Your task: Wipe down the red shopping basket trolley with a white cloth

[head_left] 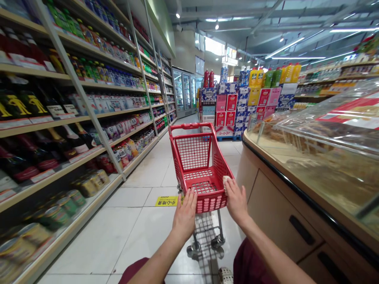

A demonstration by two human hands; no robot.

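Note:
A red plastic shopping cart [194, 152] stands in the aisle in front of me, its basket empty and its handle at the far end. My left hand [185, 213] rests against the near left corner of the basket, fingers stretched out and thumb apart. At the right side rim, my right hand [236, 199] presses a small whitish cloth [226, 182] to the red plastic. Most of the cloth is hidden under the fingers.
Shelves of bottles and cans [112, 114] line the left side. A wooden display counter [275, 201] with clear-covered goods stands close on my right. Stacked drink cartons [226, 108] rise beyond the cart. A yellow floor sticker [166, 201] lies left of it.

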